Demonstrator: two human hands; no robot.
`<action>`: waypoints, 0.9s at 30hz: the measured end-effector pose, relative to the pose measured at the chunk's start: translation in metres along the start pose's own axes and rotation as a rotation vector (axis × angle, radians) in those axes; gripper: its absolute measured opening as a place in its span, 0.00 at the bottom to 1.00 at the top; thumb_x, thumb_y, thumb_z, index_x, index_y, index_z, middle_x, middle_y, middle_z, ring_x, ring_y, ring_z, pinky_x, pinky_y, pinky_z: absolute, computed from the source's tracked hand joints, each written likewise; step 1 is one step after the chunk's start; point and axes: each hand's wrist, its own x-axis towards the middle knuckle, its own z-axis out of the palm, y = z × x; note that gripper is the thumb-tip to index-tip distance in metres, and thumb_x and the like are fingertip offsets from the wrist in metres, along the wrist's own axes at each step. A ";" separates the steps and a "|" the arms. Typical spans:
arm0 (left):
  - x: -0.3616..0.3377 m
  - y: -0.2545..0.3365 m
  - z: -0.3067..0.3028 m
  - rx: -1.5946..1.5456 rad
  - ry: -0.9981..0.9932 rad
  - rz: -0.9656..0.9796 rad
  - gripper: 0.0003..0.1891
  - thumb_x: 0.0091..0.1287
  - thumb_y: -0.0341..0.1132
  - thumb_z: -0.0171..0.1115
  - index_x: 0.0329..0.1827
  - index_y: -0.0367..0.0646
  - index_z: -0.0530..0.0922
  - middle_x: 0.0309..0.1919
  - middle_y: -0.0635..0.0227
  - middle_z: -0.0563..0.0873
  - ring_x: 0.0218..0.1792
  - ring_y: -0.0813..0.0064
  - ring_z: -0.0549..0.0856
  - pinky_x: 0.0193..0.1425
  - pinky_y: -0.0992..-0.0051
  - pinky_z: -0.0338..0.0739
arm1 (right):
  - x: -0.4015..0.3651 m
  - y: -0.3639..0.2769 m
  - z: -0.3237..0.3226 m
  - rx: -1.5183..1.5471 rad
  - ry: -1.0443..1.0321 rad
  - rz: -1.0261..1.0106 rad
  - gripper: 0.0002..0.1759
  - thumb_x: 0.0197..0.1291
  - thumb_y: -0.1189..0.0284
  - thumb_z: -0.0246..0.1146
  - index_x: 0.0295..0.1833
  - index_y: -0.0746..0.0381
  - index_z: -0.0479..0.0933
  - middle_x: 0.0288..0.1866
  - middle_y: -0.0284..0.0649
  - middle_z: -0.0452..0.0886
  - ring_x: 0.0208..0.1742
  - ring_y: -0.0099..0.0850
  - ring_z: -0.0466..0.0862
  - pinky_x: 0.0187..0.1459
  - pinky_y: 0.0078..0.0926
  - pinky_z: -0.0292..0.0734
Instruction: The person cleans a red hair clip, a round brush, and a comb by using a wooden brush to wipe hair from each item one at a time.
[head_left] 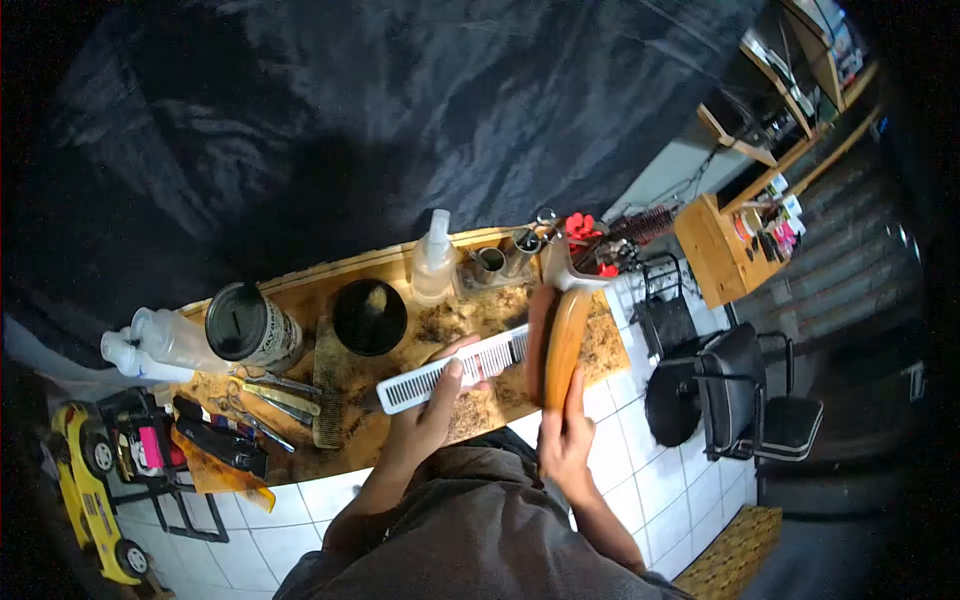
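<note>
My left hand (432, 412) is closed around a white comb (408, 388), thumb on top, holding it over the wooden table. Its far end points toward the brush. In my right hand (567, 447) is a brush (569, 338) with an orange-brown wooden back; its bristle side faces the comb and is blurred. The bristles overlap the comb's right end in this view. Behind the comb sit a round black bowl (370, 330) and a clear spray bottle (434, 272). A dark comb (327, 390) lies left of my left hand.
The stained wooden table (480, 405) holds a large tin (240, 328), plastic bottles (180, 338), scissors (250, 418) and a black hair clipper (220, 442) at left. Metal cups (490, 262) stand at the back. A black chair (740, 385) is at right, a yellow toy car (95, 500) at lower left.
</note>
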 end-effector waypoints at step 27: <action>0.007 -0.018 0.033 -0.333 -0.068 -0.050 0.27 0.76 0.46 0.34 0.70 0.36 0.58 0.65 0.60 0.69 0.64 0.73 0.69 0.70 0.70 0.60 | 0.016 -0.015 -0.003 0.047 0.008 -0.044 0.35 0.60 0.76 0.59 0.71 0.70 0.53 0.27 0.51 0.81 0.22 0.33 0.82 0.27 0.23 0.75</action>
